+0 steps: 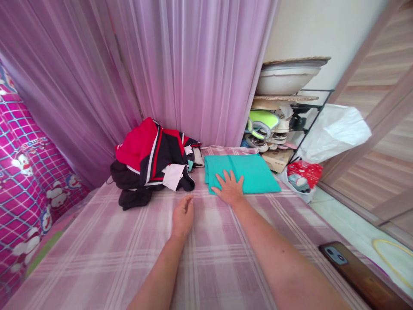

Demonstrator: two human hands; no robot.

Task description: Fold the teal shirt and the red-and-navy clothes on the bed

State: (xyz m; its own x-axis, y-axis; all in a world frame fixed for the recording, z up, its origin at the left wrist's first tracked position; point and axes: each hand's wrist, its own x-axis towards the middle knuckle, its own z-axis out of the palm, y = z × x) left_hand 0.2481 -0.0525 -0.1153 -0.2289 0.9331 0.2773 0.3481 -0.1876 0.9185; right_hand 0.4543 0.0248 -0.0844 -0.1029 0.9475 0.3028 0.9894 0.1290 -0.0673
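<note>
My right hand (229,188) lies flat with spread fingers on the lower left part of a folded turquoise cloth (254,172). The cloth forms a smooth rectangle near the far edge of the bed. To its left, my left hand (183,215) rests on its side on the checked bedspread (216,254). Its fingers are loosely curled together, with nothing visible in them. Just beyond that hand is a heap of clothes (151,159), red, navy and black with white stripes, some white patches showing.
Purple curtains (193,64) hang behind the bed. At the back right stands a rack (314,125) with shoes and a large basin (287,79). Plastic bags (335,129) hang beside it. A phone (364,271) lies at the near right edge. Pink patterned fabric (29,172) covers the left side.
</note>
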